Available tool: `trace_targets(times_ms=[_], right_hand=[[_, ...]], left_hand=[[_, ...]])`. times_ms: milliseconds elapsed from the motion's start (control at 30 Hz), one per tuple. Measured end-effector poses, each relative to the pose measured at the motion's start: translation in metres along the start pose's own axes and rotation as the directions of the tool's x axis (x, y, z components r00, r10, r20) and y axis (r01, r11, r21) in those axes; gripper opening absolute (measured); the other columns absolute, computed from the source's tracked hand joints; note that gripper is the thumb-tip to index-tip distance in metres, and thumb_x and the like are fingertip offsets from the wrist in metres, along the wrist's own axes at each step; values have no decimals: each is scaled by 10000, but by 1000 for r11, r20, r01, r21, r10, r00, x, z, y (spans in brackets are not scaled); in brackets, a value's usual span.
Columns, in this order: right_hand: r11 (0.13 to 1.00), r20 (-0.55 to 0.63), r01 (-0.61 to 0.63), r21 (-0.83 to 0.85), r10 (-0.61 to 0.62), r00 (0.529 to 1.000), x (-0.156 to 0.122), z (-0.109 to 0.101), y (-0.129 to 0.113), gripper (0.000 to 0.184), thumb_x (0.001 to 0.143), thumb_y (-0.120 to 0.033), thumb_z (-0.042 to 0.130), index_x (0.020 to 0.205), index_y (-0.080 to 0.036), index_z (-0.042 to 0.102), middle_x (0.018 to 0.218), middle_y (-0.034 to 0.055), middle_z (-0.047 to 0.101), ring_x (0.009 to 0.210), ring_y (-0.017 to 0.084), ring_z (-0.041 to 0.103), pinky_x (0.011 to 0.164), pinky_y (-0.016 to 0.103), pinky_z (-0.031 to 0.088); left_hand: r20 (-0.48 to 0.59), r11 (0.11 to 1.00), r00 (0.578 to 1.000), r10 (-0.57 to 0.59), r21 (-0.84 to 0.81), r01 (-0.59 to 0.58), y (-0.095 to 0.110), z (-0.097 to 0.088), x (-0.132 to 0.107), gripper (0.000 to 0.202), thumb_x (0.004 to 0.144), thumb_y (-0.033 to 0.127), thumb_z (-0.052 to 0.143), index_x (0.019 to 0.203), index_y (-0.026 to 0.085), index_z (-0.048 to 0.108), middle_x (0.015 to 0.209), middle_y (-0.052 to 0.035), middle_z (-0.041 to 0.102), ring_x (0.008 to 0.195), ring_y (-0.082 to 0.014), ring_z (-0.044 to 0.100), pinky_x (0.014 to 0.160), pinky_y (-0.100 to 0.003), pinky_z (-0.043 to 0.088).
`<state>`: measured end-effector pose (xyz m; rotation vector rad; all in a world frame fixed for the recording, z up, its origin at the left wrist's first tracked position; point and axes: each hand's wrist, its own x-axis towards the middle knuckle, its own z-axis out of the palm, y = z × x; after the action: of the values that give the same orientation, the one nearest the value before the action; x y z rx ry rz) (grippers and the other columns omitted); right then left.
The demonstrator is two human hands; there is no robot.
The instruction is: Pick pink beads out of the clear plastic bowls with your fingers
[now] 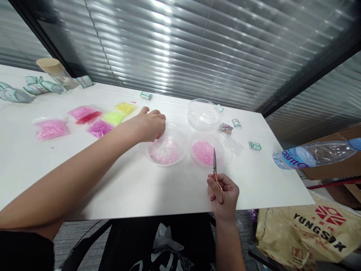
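My right hand (225,194) grips a pair of small scissors (214,175) with rose-gold handles, blades shut and pointing away from me. Beyond the blades, a see-through bowl (227,160) holds pink bits (203,151). My left hand (152,126) reaches over another see-through bowl (180,133) with pale pink and whitish bits (165,150) inside. Its fingers curl downward at the bowl's far left side; their tips are hidden, so I cannot make out what they hold. Behind the pink one stands a third see-through bowl (194,120).
Bags of pink (52,128), purple (100,128), green (113,117) and yellow (125,108) bits lie left. A bag of multicoloured bits (226,128) is right of the bowls. Several small labelled packets (255,146) dot the table. A plastic bottle (318,154) lies at the right.
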<state>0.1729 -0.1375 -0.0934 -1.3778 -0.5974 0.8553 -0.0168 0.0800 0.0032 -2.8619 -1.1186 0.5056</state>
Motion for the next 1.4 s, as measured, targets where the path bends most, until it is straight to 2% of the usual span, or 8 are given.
trace_targets(times_ms=[400, 700, 933, 1000, 1067, 1167, 1267, 1400], right_hand=[[1000, 3, -9, 2, 9, 1000, 0, 0, -1, 258, 635, -354, 826, 701, -145, 688, 443, -70, 460, 332, 39, 333, 300, 180, 241], [1000, 5, -17, 24, 17, 1000, 0, 0, -2, 245, 634, -337, 831, 702, -145, 695, 435, -74, 451, 334, 35, 332, 307, 174, 259], [998, 6, -18, 63, 18, 1000, 0, -1, -1, 224, 634, -314, 836, 706, -147, 704, 443, -71, 468, 333, 30, 343, 306, 164, 258], [998, 8, -18, 67, 17, 1000, 0, -1, 0, 219, 634, -306, 837, 709, -148, 706, 447, -70, 470, 335, 31, 347, 306, 164, 258], [998, 7, -19, 65, 19, 1000, 0, -1, 0, 220, 633, -307, 836, 711, -148, 705, 448, -71, 468, 335, 31, 346, 305, 165, 260], [998, 3, -15, 56, 15, 1000, 0, -1, 0, 227, 633, -316, 835, 708, -148, 702, 451, -70, 471, 333, 32, 341, 301, 169, 260], [999, 10, -13, 51, 13, 1000, 0, -1, 1, 222, 639, -312, 832, 714, -149, 702, 445, -73, 466, 335, 32, 340, 303, 166, 261], [998, 16, -25, 49, 25, 1000, -1, -1, 1, 222, 644, -311, 831, 722, -148, 702, 440, -75, 461, 338, 34, 338, 306, 166, 274]], left_hand=[[-113, 996, 989, 92, 13, -91, 0, 4, 0, 216, 715, 129, 644, 858, 261, 738, 1331, -42, 539, 1239, -262, 402, 1025, -458, 268], [-138, 994, 985, 105, -6, -106, 10, 5, 3, 158, 728, 94, 628, 693, 209, 731, 1332, -65, 544, 1265, -290, 381, 1055, -529, 204], [-176, 994, 980, 93, -42, -102, 13, 3, -1, 173, 771, 92, 598, 728, 205, 722, 1392, -75, 473, 1330, -311, 310, 1070, -582, 182], [-261, 991, 958, 115, -35, -128, 14, 4, -2, 169, 808, 126, 584, 773, 211, 725, 1394, -52, 465, 1358, -302, 272, 1104, -560, 150], [-374, 982, 911, 175, 1, -188, 17, 3, -4, 187, 839, 136, 554, 851, 211, 724, 1409, -39, 445, 1378, -290, 243, 1133, -501, 153], [-475, 961, 837, 271, 81, -265, 25, -3, -7, 272, 884, 106, 449, 954, 188, 698, 1423, -72, 414, 1332, -273, 328, 1049, -404, 321], [-434, 958, 854, 288, 126, -259, 36, -13, -12, 342, 896, 75, 352, 963, 169, 674, 1357, -104, 469, 1131, -245, 512, 835, -346, 433], [-167, 962, 947, 274, 53, -269, 44, -21, -16, 308, 863, 73, 389, 899, 169, 680, 985, -80, 639, 733, -173, 591, 600, -285, 387]])
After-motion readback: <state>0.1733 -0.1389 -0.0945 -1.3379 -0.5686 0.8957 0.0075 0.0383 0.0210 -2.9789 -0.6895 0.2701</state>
